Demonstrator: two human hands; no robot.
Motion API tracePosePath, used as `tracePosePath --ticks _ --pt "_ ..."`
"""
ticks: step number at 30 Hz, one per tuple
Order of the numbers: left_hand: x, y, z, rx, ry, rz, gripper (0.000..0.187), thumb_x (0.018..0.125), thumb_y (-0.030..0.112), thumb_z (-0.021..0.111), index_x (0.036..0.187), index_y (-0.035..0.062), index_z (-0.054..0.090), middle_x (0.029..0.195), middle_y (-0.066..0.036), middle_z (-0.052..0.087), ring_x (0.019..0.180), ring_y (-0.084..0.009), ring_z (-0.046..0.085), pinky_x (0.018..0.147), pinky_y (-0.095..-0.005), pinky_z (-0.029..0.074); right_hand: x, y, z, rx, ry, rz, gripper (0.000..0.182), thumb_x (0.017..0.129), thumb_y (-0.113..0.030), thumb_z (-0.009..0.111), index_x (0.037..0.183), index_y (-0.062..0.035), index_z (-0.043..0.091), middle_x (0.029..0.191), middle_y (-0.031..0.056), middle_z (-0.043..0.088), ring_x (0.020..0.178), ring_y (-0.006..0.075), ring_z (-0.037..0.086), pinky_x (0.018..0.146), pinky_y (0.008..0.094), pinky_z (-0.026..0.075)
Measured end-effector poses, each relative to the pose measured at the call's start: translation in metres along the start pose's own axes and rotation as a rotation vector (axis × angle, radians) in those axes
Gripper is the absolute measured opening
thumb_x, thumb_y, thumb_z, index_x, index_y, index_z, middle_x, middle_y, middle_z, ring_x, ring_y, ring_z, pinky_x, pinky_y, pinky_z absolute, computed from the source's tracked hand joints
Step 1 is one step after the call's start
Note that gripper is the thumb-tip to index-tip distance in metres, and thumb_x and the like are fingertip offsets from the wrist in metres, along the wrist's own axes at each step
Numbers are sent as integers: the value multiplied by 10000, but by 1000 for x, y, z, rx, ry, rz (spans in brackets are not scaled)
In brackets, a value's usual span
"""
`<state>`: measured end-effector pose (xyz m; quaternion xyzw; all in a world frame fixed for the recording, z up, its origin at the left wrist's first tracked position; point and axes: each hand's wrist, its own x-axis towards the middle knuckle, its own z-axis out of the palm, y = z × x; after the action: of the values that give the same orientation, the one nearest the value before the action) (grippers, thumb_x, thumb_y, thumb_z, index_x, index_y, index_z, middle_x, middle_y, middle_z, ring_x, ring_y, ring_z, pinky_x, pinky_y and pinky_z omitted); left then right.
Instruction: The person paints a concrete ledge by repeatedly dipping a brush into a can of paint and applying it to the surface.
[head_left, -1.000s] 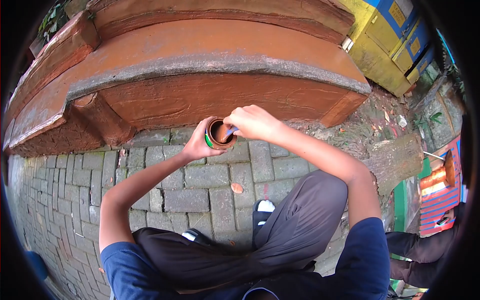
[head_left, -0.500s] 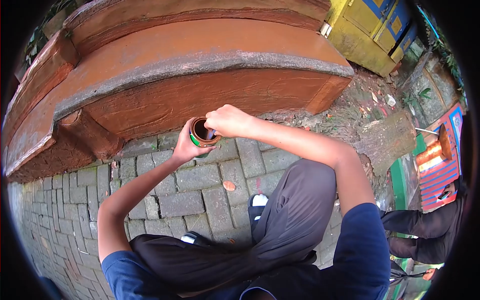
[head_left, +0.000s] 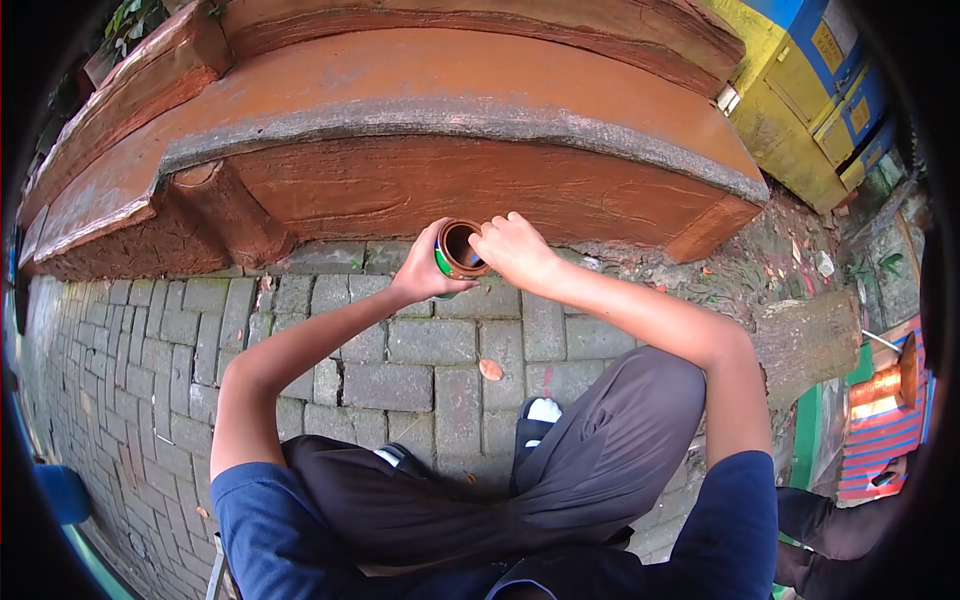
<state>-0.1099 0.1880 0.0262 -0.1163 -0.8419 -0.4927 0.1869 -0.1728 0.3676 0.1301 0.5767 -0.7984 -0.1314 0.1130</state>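
A small round can [head_left: 446, 262] with a green label and a brown-stained rim is tilted so that its dark inside shows. My left hand [head_left: 420, 265] is wrapped round the can's left side and underside. At the can's right rim, my right hand [head_left: 515, 250] has its fingers curled round something slim whose bluish part shows inside the opening; most of it is hidden. Just beyond both hands stands the reddish-brown front face of a bench [head_left: 420, 190] with a worn grey edge.
Grey paving blocks [head_left: 390, 386] lie under my feet, with a dry leaf [head_left: 490, 369] on them. A log [head_left: 810, 340] is at the right, below a yellow and blue cabinet [head_left: 790, 90]. A person's dark-clothed legs [head_left: 840, 525] show at the lower right.
The view has turned, so the bench, can and hands appear further right. Both hands keep their hold at the can, and the right fingers still sit at its rim.
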Motion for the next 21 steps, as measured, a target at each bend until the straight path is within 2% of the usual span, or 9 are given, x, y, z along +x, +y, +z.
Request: tracePosePath --ticks 2,6,7,13,19,21 --pt "1 0 0 -8 -3 -1 1004 559 289 935 1334 -19 375 1264 -169 554 1203 -261 543 1049 -396 422 -1 5 8 -55 117 -59 77 771 -170 661 781 -100 691 767 83 690 772 218 681 677 358 499" --pt "5 7 1 -142 -34 -28 962 567 254 930 1319 -9 391 1243 -146 562 1192 -235 543 1046 -383 417 0 12 8 -24 163 -59 108 742 -165 668 666 -95 696 726 98 689 734 235 690 613 357 529" --pt "7 15 1 -229 -56 -54 949 570 246 927 1314 -6 395 1243 -142 561 1190 -230 542 1045 -380 416 0 14 6 -10 150 -60 108 738 -163 668 667 -89 701 714 106 696 707 250 700 593 362 538" --pt "5 16 10 -204 -32 -94 905 580 233 927 1282 8 401 1202 -142 574 1150 -233 564 1026 -379 433 -1 18 -12 28 154 -30 108 739 -164 672 669 -91 709 717 124 708 718 262 715 596 369 557" --pt "12 20 12 -213 -38 -102 918 584 211 917 1310 6 392 1253 -136 547 1201 -219 535 1053 -378 408 -2 19 -11 75 123 -23 100 732 -167 679 677 -89 711 724 121 710 732 262 720 609 373 568" --pt "14 21 11 -207 -35 -95 913 587 209 913 1311 6 394 1254 -135 549 1199 -222 537 1054 -380 409 -2 23 -17 132 164 -24 86 722 -108 667 658 -52 676 683 143 680 717 289 706 604 384 564"
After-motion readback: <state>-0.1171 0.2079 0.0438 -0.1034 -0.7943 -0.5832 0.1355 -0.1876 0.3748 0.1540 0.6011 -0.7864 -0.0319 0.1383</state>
